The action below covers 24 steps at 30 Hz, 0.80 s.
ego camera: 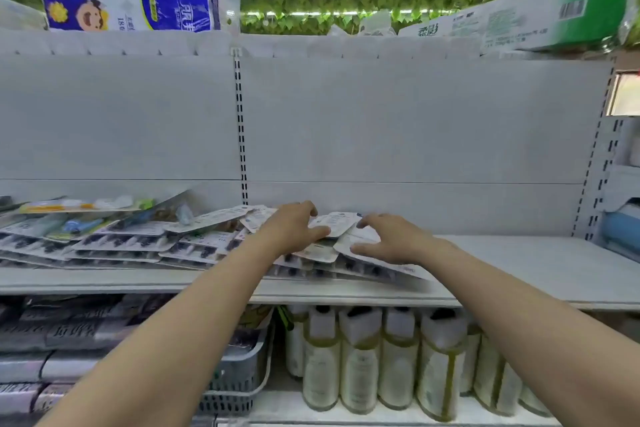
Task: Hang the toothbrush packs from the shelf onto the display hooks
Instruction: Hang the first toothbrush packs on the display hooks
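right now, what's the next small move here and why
Probably pinch the top white pack with the left hand and lift it off the pile. Both hands are on that loose pile on the shelf, the right hand with fingers spread, and no pack is lifted clear yet.

Shelf (519, 253) is bare from 3 o'clock of my right hand (391, 239) out to the side upright (595, 184), open path there. Toothbrush packs (121, 243) are heaped and overlapping from 9 o'clock of my left hand (294, 229). Back panel (381, 132) at 12 is flat, open air above the heap. Bottles (360, 357) are packed tight at 6, under the shelf.
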Each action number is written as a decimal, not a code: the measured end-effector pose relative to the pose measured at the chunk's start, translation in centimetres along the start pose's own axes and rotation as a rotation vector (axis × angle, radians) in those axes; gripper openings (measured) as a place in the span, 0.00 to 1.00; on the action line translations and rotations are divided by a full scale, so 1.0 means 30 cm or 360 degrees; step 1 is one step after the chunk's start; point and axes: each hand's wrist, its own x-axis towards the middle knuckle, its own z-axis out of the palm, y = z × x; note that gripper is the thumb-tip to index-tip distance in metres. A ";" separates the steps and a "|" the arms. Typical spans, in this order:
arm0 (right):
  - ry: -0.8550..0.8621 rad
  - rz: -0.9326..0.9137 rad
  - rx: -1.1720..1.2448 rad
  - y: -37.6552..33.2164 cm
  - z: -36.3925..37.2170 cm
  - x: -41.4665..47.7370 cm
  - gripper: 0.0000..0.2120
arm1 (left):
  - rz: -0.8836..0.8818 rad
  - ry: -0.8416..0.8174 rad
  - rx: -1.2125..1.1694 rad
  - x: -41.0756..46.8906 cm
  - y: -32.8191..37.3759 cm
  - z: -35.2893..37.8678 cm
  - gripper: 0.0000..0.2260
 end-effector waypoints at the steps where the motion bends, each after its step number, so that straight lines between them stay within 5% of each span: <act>1: -0.0027 0.0012 0.0026 0.000 0.007 0.008 0.32 | -0.0032 -0.0022 -0.0030 0.013 0.006 0.015 0.26; 6: -0.0138 0.0033 0.0028 0.018 0.063 0.061 0.40 | -0.0227 -0.0149 -0.0068 0.081 0.036 0.094 0.31; 11: -0.0074 -0.0026 -0.0068 0.024 0.075 0.066 0.36 | -0.0272 -0.0182 0.0012 0.114 0.069 0.103 0.35; 17: 0.0048 -0.0158 -0.0197 0.049 0.076 0.046 0.31 | -0.0228 -0.0150 0.0140 0.136 0.082 0.116 0.26; 24: 0.0325 -0.0354 -0.0490 0.116 0.046 -0.006 0.29 | -0.0010 0.0206 0.0484 0.144 0.082 0.114 0.12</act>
